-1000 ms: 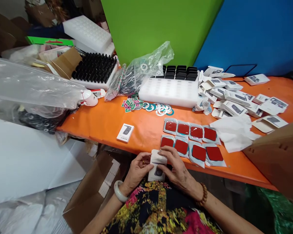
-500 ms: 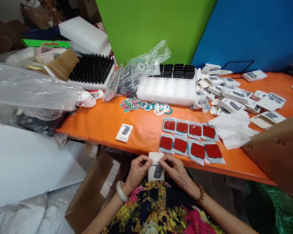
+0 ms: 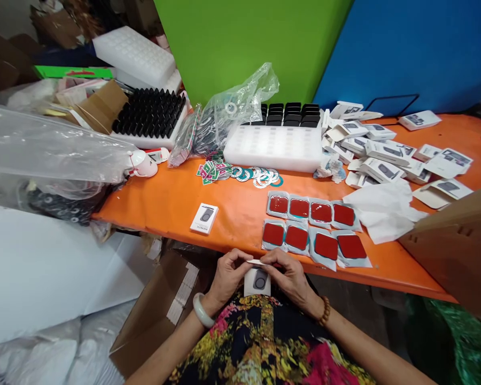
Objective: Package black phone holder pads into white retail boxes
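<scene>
A small white box (image 3: 258,282) with a dark device printed on its front rests upright against my lap, just off the table's near edge. My left hand (image 3: 229,271) pinches its top flap at the left corner. At the right corner, my right hand (image 3: 285,272) grips the same flap between thumb and fingers. The flap is folded toward me and shows as a thin white edge. A similar closed box (image 3: 204,218) lies on the orange table (image 3: 164,203) beyond my left hand. Two rows of red square pads (image 3: 296,238) on grey wrappers lie beyond my right hand.
White foam trays (image 3: 272,148) with black parts stand at the back. Many small boxes (image 3: 385,152) are heaped at the right, near a large carton (image 3: 457,251). An open carton (image 3: 144,315) sits low at the left. Ring stickers (image 3: 264,177) lie mid-table.
The box's top flap stood up and is now folded down toward me. Both hands have stayed on it, with fingers moved slightly over the flap.
</scene>
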`<act>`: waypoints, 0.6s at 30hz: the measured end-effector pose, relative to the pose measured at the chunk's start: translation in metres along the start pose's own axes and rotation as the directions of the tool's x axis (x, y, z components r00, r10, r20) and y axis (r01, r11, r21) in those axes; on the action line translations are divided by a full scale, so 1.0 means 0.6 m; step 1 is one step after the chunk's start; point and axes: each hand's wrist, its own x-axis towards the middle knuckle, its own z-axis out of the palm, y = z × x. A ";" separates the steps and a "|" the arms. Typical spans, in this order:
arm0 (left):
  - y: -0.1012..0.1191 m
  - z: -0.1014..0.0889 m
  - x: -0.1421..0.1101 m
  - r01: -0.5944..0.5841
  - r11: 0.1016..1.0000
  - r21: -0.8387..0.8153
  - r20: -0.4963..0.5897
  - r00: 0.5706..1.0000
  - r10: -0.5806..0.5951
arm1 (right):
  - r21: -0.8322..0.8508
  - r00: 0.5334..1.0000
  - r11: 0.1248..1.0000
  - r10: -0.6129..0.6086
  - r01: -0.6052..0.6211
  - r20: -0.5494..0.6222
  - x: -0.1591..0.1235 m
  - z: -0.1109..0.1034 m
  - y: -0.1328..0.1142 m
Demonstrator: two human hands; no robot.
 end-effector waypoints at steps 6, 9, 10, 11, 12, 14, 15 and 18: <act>-0.011 -0.002 -0.009 -0.056 0.995 0.085 -0.005 0.998 0.056 | -0.034 1.000 0.999 0.023 -0.022 0.005 -0.001 0.000 0.000; -0.002 0.003 -0.005 0.006 0.999 0.034 -0.040 0.999 -0.005 | 0.083 0.979 0.975 0.204 -0.204 0.002 0.008 0.003 -0.008; 0.003 0.005 -0.003 0.028 1.000 0.008 -0.045 0.999 -0.027 | 0.148 0.965 0.953 0.263 -0.263 0.023 0.011 0.004 -0.011; 0.007 0.006 -0.001 0.046 0.999 -0.013 -0.046 0.998 -0.046 | 0.206 0.950 0.927 0.310 -0.312 0.044 0.014 0.006 -0.014; 0.012 0.006 0.002 0.061 0.998 -0.024 -0.047 0.997 -0.062 | 0.250 0.937 0.904 0.343 -0.347 0.061 0.017 0.007 -0.016; 0.019 0.006 0.005 0.093 0.996 -0.011 -0.039 0.995 -0.094 | 0.285 0.924 0.880 0.377 -0.381 0.071 0.020 0.010 -0.018; 0.021 0.004 0.006 0.111 0.994 0.002 -0.032 0.993 -0.111 | 0.282 0.921 0.878 0.384 -0.387 0.071 0.021 0.011 -0.017; 0.020 -0.002 0.005 0.156 0.987 0.026 0.005 0.988 -0.156 | 0.225 0.920 0.892 0.382 -0.392 0.089 0.018 0.011 -0.012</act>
